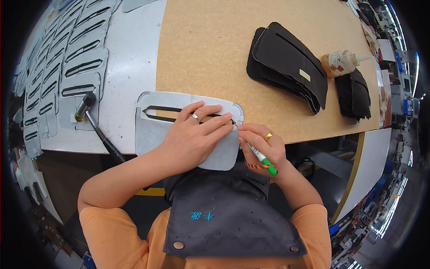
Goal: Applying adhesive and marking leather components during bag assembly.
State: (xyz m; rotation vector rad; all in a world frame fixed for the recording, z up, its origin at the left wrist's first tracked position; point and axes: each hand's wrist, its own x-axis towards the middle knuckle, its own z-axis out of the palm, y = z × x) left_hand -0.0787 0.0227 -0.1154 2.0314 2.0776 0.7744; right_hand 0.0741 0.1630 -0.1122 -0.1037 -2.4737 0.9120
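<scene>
A light grey panel (pixel 148 134) with rounded corners lies at the table's front edge, its near part reaching past the edge. Along its far side runs a long slot (pixel 168 113) edged in black. My left hand (pixel 195 136) lies flat across the panel, fingers stretched over the slot toward its right end. A green and white pen (pixel 261 156) is pinched in my right hand (pixel 268 145), its tip end by the slot's right end, close to my left fingertips. My fingers partly hide the tip.
A hammer (pixel 105 140) rests on the white tabletop at left, its handle over the edge. Beyond it lie rows of similar slotted grey panels (pixel 83 67). On the brown board (pixel 201 49) sit black stacked pieces (pixel 282 54), a nozzle bottle (pixel 338 62) and a smaller black stack (pixel 354 94).
</scene>
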